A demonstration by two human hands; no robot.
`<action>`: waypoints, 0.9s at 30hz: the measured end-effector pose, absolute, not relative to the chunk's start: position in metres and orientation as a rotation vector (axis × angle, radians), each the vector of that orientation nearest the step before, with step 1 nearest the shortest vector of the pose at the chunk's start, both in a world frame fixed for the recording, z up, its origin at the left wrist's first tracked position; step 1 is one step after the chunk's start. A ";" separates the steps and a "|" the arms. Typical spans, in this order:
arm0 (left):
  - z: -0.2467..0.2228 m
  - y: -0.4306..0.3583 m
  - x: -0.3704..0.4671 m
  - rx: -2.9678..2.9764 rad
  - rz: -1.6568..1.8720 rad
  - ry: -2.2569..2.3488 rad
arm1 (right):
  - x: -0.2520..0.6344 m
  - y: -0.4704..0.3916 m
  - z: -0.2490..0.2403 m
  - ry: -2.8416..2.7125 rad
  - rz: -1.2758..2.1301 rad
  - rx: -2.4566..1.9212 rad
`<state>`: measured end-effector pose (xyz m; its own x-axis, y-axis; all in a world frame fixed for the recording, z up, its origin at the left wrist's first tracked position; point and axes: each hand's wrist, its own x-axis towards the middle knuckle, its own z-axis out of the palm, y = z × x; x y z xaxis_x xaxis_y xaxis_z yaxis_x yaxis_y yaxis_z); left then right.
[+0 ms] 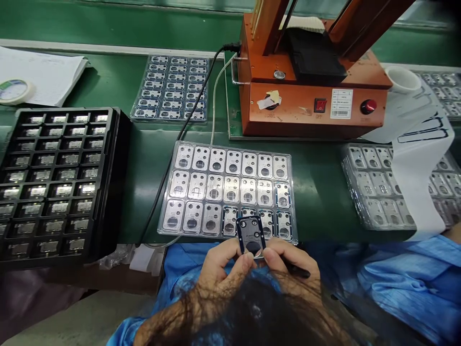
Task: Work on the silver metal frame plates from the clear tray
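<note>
A small rectangular metal plate (251,234) with a dark blue rim, a large round hole and smaller ones is held upright at the table's front edge. My left hand (226,265) pinches its lower left corner between thumb and fingers. At its lower right corner, my right hand (292,265) grips it too, and a dark slim tool lies across that palm, its tip poking out to the right. Just behind the plate lies a clear tray (226,148) of similar silver plates in three rows; several at its right end have dark blue rims.
An orange machine (306,103) with a red switch stands at the back. Black trays (120,192) of metal parts are stacked left. Another clear tray (169,119), a black cable (187,120), tape (27,98), and stacked trays (355,202) surround the work area. A blue sleeve (414,278) shows at right.
</note>
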<state>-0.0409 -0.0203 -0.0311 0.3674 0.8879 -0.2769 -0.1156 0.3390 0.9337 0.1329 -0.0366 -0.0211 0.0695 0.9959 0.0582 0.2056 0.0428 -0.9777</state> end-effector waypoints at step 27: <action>-0.019 -0.024 -0.037 0.778 0.765 1.014 | 0.140 -0.055 -0.042 -0.984 1.485 -1.279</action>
